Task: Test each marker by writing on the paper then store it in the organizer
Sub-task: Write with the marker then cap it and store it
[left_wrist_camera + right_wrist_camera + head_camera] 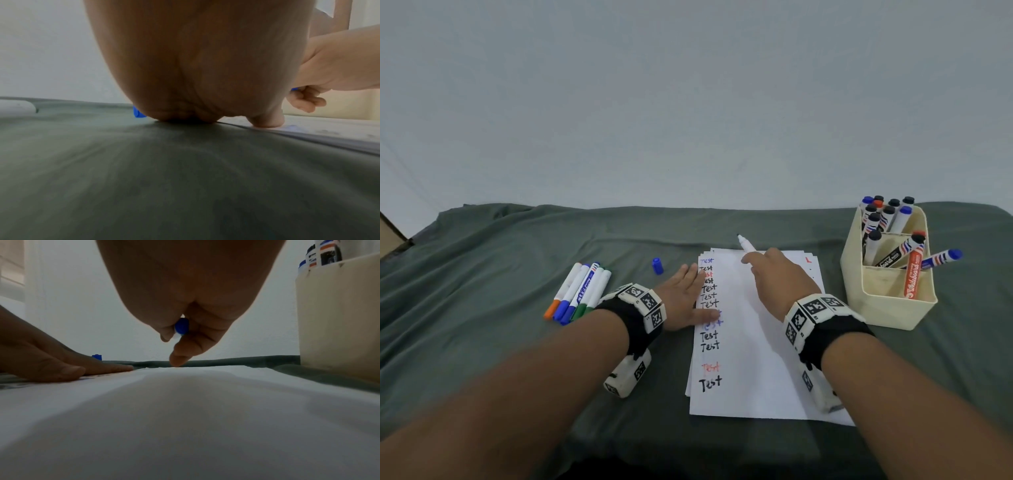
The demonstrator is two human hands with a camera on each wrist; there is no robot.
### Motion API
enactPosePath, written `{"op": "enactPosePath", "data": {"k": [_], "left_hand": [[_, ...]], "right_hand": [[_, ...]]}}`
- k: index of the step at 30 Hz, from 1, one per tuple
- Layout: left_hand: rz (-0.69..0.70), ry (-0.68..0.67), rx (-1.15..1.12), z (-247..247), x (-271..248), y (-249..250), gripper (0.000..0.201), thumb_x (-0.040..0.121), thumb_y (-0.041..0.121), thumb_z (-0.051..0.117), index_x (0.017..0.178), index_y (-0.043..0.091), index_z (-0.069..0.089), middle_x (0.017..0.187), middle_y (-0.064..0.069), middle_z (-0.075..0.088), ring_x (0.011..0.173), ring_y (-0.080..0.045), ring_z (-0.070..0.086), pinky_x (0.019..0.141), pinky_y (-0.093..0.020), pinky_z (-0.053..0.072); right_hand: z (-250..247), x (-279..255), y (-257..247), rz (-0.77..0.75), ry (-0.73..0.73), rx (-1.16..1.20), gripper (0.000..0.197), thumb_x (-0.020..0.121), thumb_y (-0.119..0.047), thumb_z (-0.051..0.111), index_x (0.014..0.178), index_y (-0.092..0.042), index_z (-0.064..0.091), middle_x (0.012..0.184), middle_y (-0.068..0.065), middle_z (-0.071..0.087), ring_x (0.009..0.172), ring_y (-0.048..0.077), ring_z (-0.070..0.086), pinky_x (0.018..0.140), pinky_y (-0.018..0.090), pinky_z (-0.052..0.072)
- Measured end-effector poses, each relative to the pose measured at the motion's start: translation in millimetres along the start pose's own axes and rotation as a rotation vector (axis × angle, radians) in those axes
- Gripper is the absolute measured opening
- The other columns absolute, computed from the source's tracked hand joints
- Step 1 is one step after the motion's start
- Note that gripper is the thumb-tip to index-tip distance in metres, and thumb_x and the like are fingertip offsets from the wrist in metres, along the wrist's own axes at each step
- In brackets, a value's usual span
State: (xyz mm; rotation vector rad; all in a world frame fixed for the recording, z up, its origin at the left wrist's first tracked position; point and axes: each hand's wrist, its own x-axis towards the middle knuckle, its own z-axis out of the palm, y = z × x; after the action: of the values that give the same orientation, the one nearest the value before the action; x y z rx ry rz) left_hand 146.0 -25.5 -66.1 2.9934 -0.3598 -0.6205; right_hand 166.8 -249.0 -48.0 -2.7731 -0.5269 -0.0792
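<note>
A white sheet of paper [756,342] lies on the green cloth, with a column of "Test" words down its left side. My right hand [770,274] grips an uncapped white marker [745,244] over the paper's top edge, tip pointing away and off the sheet. The marker's blue end [181,326] shows between my fingers. My left hand [685,294] lies flat, fingers straight, pressing the paper's left edge. A loose blue cap [657,266] lies on the cloth left of the paper. A cream organizer [887,298] at the right holds several capped markers.
Several capped markers [578,294] with orange, blue and green caps lie side by side on the cloth left of my left wrist. The cloth-covered table ends at a pale wall behind. The organizer wall [337,313] stands close on my right hand's right side.
</note>
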Motion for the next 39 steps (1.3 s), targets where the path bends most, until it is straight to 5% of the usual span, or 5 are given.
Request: {"op": "enactPosePath", "data": {"k": [8, 13, 20, 26, 39], "left_hand": [[0.01, 0.069, -0.064, 1.1, 2.3, 1.1, 0.093, 0.092, 0.071, 0.034, 0.157, 0.019, -0.009, 0.164, -0.001, -0.014, 0.151, -0.019, -0.01, 0.122, -0.037, 0.001], [0.015, 0.065, -0.047, 2.6, 3.5, 0.2, 0.089, 0.094, 0.07, 0.03, 0.157, 0.02, -0.009, 0.164, 0.001, -0.013, 0.151, -0.019, -0.01, 0.123, -0.039, 0.004], [0.0, 0.054, -0.042, 3.2, 1.3, 5.6, 0.087, 0.096, 0.066, 0.028, 0.156, 0.017, -0.012, 0.163, 0.0, -0.018, 0.15, -0.021, -0.015, 0.122, -0.037, -0.002], [-0.052, 0.015, -0.004, 2.6, 4.8, 8.2, 0.087, 0.095, 0.069, 0.025, 0.155, 0.021, -0.016, 0.162, 0.003, -0.023, 0.149, -0.018, -0.02, 0.121, -0.044, -0.009], [-0.081, -0.016, -0.012, -1.6, 0.7, 12.4, 0.085, 0.095, 0.069, 0.024, 0.155, 0.024, -0.017, 0.161, 0.005, -0.026, 0.148, -0.015, -0.023, 0.12, -0.044, -0.011]], "right_hand": [[-11.8, 11.2, 6.0, -0.077, 0.103, 0.255, 0.046, 0.097, -0.012, 0.057, 0.14, -0.026, 0.053, 0.114, -0.004, 0.056, 0.092, 0.017, 0.058, 0.085, 0.026, 0.042], [-20.9, 28.2, 2.2, 0.12, 0.243, 0.854, 0.013, 0.099, -0.033, 0.059, 0.107, -0.028, 0.067, 0.081, -0.009, 0.069, 0.051, 0.008, 0.059, 0.056, 0.019, 0.049], [1.6, 65.0, -6.4, 0.528, 0.377, 1.682, 0.013, 0.1, -0.018, 0.063, 0.09, -0.009, 0.06, 0.063, 0.002, 0.067, 0.058, 0.016, 0.065, 0.064, 0.03, 0.059], [26.6, 77.8, -3.0, 0.433, 0.334, 1.379, 0.019, 0.072, -0.006, 0.076, 0.066, -0.012, 0.059, 0.072, 0.013, 0.059, 0.07, 0.023, 0.059, 0.071, 0.035, 0.053], [46.7, 82.4, 6.3, 0.327, 0.318, 0.958, 0.019, 0.078, -0.025, 0.079, 0.076, -0.019, 0.061, 0.061, -0.006, 0.07, 0.061, 0.012, 0.067, 0.065, 0.03, 0.054]]}}
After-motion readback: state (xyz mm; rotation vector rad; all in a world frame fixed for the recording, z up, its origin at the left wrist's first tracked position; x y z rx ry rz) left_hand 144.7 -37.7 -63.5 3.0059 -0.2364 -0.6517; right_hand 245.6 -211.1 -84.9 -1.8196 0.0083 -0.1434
